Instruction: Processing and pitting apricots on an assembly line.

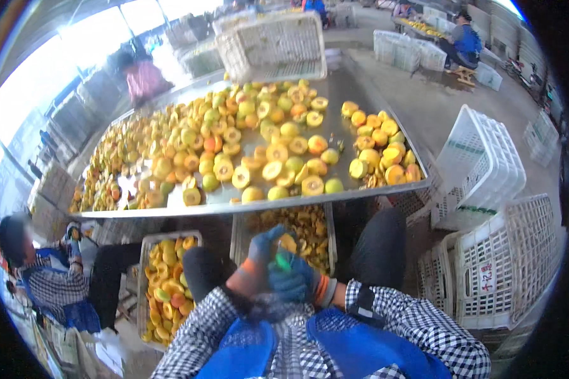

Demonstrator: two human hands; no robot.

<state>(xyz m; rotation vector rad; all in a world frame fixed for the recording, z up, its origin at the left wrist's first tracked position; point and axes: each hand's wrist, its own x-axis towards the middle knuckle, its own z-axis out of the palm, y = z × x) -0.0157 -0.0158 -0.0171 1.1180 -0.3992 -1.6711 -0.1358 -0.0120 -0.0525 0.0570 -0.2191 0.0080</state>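
My left hand (264, 246), in a blue glove with an orange cuff, holds a piece of yellow stone fruit (288, 243), probably a peach. Close against it, my right hand (291, 282), gloved the same way, grips a small tool with a green handle (282, 261); its working end is hidden or blurred. Both hands are over a crate (332, 237) of pits and fruit scraps between my knees. In front of me, a metal-topped table (339, 94) bears many halved yellow fruits (223, 169), several with the pit showing. A smaller heap (379, 147) lies at its right end.
A crate of fruit halves (168, 289) stands left of my knee. At far left sits a co-worker (52, 284). White plastic crates (483, 166) and stacked crates (498, 265) stand on the right. A tipped crate (275, 47) rests at the table's far edge. Other people sit farther off.
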